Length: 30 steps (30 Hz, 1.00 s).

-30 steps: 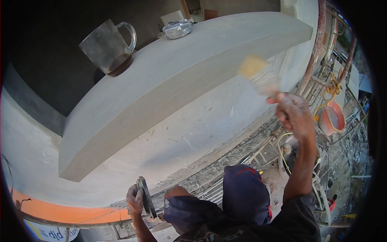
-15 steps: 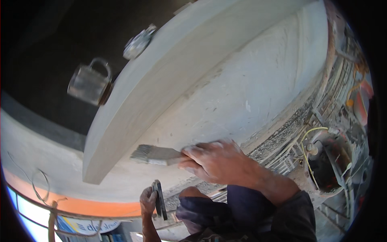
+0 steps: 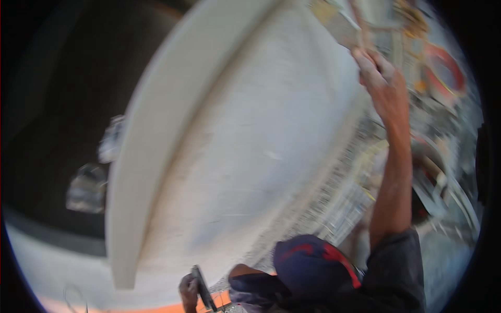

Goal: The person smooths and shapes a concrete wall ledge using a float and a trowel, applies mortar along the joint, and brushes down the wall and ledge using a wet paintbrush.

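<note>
My right arm reaches out to the far right, and my right hand (image 3: 381,78) is closed around the handle of a wide flat paintbrush (image 3: 339,26). The brush is blurred and lies over the far right end of a pale, smooth, curved surface (image 3: 250,141). Near the bottom edge, my left hand (image 3: 188,292) grips a dark, flat, narrow tool (image 3: 203,289) seen edge-on; its exact kind does not show. A raised curved rim (image 3: 141,135) in the same pale finish bounds the surface on the left.
Beyond the rim, over a dark area, are a clear mug-shaped vessel (image 3: 87,190) and another clear, shiny object (image 3: 112,140). Rough rubble (image 3: 323,198) runs along the right side. A round red-rimmed container (image 3: 446,73) stands farther right. My dark-clad knee (image 3: 308,261) is below.
My right hand has swung the brush from the near left part of the surface up to the far right. The view has turned, and my left hand still holds the flat tool low down.
</note>
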Each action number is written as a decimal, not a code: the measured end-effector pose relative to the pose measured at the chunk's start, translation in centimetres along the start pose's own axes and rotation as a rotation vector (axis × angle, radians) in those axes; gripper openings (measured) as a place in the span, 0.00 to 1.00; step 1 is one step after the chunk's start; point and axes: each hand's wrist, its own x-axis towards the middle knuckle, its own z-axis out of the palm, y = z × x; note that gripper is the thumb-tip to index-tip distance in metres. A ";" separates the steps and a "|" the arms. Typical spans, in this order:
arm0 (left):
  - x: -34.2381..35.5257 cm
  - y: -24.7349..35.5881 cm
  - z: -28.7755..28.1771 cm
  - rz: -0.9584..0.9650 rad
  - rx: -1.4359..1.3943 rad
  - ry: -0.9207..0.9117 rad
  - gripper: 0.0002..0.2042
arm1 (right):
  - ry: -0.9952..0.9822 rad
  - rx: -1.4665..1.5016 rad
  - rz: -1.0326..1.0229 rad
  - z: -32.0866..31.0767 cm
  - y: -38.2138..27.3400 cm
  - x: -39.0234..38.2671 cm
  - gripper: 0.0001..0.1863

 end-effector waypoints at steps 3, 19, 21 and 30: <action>1.5 -4.9 -2.8 -0.039 -0.196 0.019 0.12 | -0.018 -0.279 -0.226 -4.2 0.4 -2.2 0.20; 16.4 12.2 9.1 0.724 -0.017 -0.338 0.10 | 0.065 -1.220 0.167 -22.3 23.4 17.7 0.15; 16.8 17.0 9.3 0.910 0.118 -0.160 0.09 | 0.145 -1.254 0.111 -24.3 27.1 19.4 0.19; 18.5 23.3 10.0 0.615 0.105 -0.264 0.17 | 0.070 -1.483 0.336 -23.0 34.8 24.8 0.12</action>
